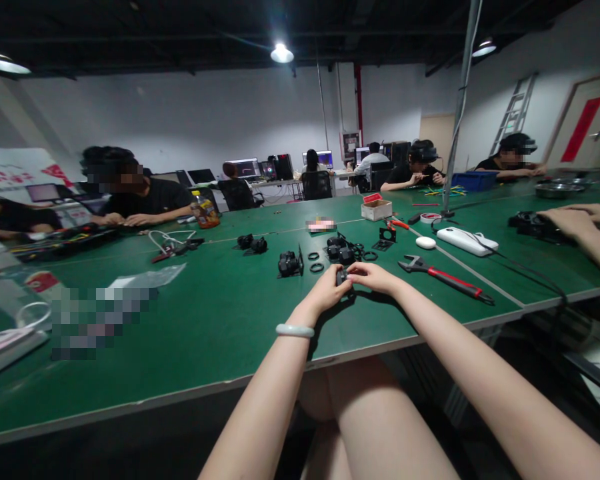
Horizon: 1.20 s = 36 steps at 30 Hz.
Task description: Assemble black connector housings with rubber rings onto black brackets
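Both my hands meet over the green table [260,320], fingers closed around a small black part [342,276], largely covered by them. My left hand [327,290] grips it from the left, with a pale bangle on that wrist. From the right, my right hand [375,277] pinches the same part with thumb and fingers. Just beyond lie a cluster of black round parts [341,250] and several black rings [317,267]. To the left stands a black round part with a flat plate [290,263]. A black bracket [384,239] lies to the right.
An adjustable wrench [450,279] with red-black handle, a white power bank [467,241] with a cable, and a white oval object [426,243] lie to the right. A small box [377,208] and a bottle [205,210] stand farther back. A co-worker's hands [575,220] are at far right.
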Each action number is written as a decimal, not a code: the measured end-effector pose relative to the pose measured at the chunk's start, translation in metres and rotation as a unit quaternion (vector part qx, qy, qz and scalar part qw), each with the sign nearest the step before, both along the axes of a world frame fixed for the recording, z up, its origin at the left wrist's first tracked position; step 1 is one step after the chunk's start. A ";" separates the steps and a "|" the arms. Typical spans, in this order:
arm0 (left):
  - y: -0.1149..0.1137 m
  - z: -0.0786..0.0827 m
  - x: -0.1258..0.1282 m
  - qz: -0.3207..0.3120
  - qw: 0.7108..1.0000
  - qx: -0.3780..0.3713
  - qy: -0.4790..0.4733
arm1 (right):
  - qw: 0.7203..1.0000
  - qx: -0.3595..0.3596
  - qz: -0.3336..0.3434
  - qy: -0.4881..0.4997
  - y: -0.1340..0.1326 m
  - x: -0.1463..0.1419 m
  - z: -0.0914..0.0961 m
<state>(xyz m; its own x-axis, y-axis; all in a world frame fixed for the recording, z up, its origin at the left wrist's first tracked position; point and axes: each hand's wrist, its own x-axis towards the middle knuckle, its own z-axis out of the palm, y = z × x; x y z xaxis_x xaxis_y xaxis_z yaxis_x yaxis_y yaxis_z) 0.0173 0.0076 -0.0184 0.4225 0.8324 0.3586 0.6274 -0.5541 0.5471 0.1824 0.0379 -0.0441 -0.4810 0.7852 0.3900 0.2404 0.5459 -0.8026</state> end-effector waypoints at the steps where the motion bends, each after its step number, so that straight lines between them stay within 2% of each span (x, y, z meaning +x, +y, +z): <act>1: 0.000 0.000 0.000 0.006 1.000 -0.001 0.003 | 1.000 0.005 -0.006 -0.008 0.000 0.000 0.000; 10: -0.003 0.002 0.001 0.025 1.000 -0.003 -0.001 | 0.999 0.014 -0.015 -0.031 0.000 -0.001 0.001; 36: 0.001 0.000 0.002 0.016 1.000 0.015 0.004 | 0.996 0.036 -0.069 -0.052 0.007 -0.006 -0.004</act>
